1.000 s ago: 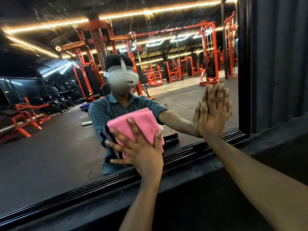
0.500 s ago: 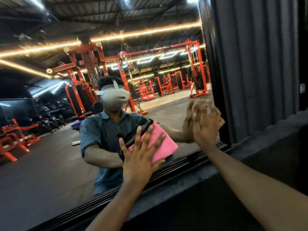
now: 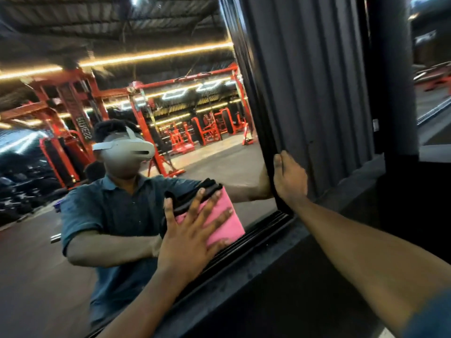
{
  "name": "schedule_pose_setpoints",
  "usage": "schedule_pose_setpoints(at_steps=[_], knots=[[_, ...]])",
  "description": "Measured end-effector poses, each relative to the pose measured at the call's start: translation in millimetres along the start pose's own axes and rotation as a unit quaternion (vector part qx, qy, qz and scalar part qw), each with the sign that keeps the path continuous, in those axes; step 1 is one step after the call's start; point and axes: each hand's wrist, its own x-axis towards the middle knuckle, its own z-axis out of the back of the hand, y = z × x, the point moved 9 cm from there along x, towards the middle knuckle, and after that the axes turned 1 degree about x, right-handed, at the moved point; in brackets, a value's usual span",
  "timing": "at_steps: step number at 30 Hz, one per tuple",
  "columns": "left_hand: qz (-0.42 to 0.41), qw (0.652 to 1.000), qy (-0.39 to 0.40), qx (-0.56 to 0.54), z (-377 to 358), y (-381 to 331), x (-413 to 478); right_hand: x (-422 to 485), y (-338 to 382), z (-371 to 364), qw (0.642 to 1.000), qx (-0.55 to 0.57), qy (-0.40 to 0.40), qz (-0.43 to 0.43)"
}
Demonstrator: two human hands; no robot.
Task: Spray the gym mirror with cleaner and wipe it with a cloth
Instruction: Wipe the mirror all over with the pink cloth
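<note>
My left hand (image 3: 188, 242) is flat on the pink cloth (image 3: 223, 222), fingers spread and straight, pressing it against the mirror (image 3: 122, 69) near the glass's lower right corner. Nothing is curled around the cloth; it is just pinned under palm and fingertips. The cloth pokes out at 2 o'clock from the hand, with its lower edge just above the black bottom frame (image 3: 258, 235). A dark folded layer shows along the cloth's upper left edge, at 12 o'clock from the hand.

My right hand (image 3: 289, 178) sits at 2 o'clock from the cloth, on the mirror's black right frame (image 3: 253, 113). The thumb lies along the frame edge and the palm rests against it. Whether the other fingers wrap round the far side I cannot tell, as they are hidden. It holds no bottle.

At 3 o'clock from the right frame is a dark ribbed wall panel (image 3: 312, 81). A dark ledge (image 3: 280, 276) runs below the mirror at 6 o'clock from the cloth.

In the glass: the reflection of a person in a blue-grey shirt (image 3: 112, 211) with a white headset (image 3: 127, 148), orange gym racks (image 3: 80, 101) at 10 o'clock from the cloth, and strip lights (image 3: 151, 56) overhead.
</note>
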Motion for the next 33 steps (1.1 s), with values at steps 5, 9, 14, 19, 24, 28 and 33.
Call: schedule_pose_setpoints(at_steps=[5, 9, 14, 19, 24, 28, 33], knots=[[-0.042, 0.999, -0.024, 0.024, 8, 6, 35, 2, 3, -7, 0.997, -0.026, -0.028, 0.069], [0.011, 0.999, -0.036, 0.036, 21, 18, 81, 5, -4, -8, 0.997, -0.013, -0.03, 0.067], [-0.007, 1.0, -0.014, 0.018, -9, -30, 38, 3, -5, -8, 0.997, -0.005, -0.037, 0.068], [-0.076, 0.996, -0.006, 0.036, -1, -23, 64, 4, -5, -9, 0.998, 0.001, -0.03, 0.064], [0.078, 0.993, -0.067, 0.064, 62, 71, 179, 4, -10, -9, 0.997, 0.016, -0.036, 0.066], [0.065, 0.994, -0.059, 0.061, 51, 47, 166, 3, -9, -10, 0.996, 0.032, -0.038, 0.07], [-0.102, 0.994, 0.006, 0.041, -13, -46, 85, 5, -11, -10, 0.997, 0.039, -0.033, 0.061]])
